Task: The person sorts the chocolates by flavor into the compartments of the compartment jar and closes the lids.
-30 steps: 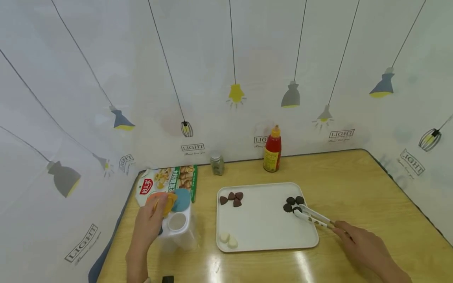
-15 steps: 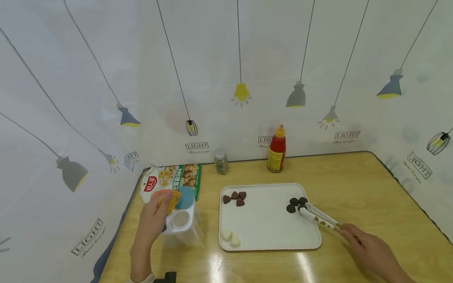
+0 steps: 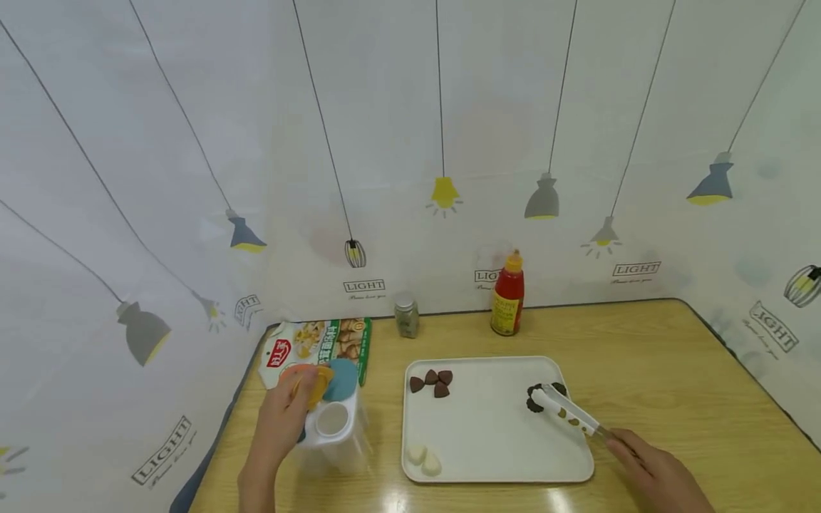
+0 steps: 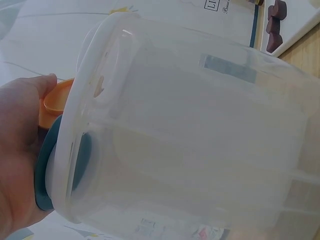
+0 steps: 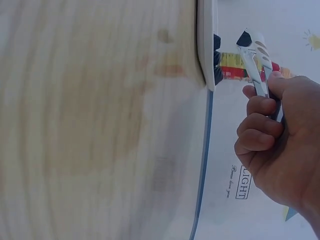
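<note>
My left hand [image 3: 279,417] pinches a yellow-orange lid [image 3: 321,388] on top of a clear plastic container [image 3: 340,452]; one round opening [image 3: 333,419] in its white top is uncovered. A teal lid [image 4: 46,170] sits beside the fingers in the left wrist view. My right hand [image 3: 657,470] grips white-tipped tongs [image 3: 574,415] over the right side of a white tray [image 3: 487,434]. The tongs pinch a small dark piece [image 5: 244,39], raised above the tray. Other dark scalloped pieces [image 3: 559,388] lie beneath, partly hidden by the tongs.
Several brown wedge-like pieces [image 3: 417,385] lie at the tray's back left, and two cream pieces [image 3: 431,464] at its front left. Behind stand a red squeeze bottle [image 3: 507,296] and a small jar [image 3: 407,317]. A food packet [image 3: 349,342] lies behind the container.
The tongs have closed on a dark piece and lifted it from the tray. My left hand stays on the lid. The head view has shifted slightly.
</note>
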A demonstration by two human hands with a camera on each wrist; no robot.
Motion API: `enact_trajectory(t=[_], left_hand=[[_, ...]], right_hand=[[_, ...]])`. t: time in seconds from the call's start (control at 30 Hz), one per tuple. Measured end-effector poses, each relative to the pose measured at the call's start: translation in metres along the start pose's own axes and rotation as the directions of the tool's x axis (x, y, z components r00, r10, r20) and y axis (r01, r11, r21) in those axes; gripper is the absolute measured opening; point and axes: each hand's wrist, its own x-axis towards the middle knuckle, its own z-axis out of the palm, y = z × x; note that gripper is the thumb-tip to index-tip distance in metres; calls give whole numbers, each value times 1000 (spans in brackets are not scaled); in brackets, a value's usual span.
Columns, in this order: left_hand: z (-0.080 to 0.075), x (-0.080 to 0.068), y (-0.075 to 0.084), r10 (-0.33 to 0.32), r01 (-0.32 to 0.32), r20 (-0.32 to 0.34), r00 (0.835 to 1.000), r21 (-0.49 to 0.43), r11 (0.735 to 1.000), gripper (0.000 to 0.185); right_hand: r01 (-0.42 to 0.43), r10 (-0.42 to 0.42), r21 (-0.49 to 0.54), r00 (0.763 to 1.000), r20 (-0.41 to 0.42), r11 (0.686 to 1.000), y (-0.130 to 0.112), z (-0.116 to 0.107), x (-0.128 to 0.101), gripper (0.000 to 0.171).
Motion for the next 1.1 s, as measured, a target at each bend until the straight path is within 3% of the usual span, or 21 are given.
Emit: enact_trajectory(t=[0.1, 0.33, 0.63, 0.8, 1.1], left_hand=[[4, -1, 1, 8, -8, -11, 1000, 2, 1000, 42], [4, 0, 1, 8, -8, 2, 1000, -26, 1000, 43], [4, 0, -1, 8, -8, -5, 1000, -8, 1000, 43], [3, 0, -1, 11, -11, -1, 1000, -10, 1000, 43], [4, 0, -2, 14, -15, -20, 1000, -9, 1000, 41]], right_hand=[[21, -21, 18, 1000, -15, 1000, -3, 1, -1, 50], [-19, 18, 136, 1000, 12, 991, -16, 4, 0, 49], [133, -139, 269, 990, 3, 954, -50, 19, 11, 39], [209, -226, 337, 974, 13, 918, -78, 29, 15, 37], [354, -386, 374, 922, 12, 857, -148, 54, 23, 27]])
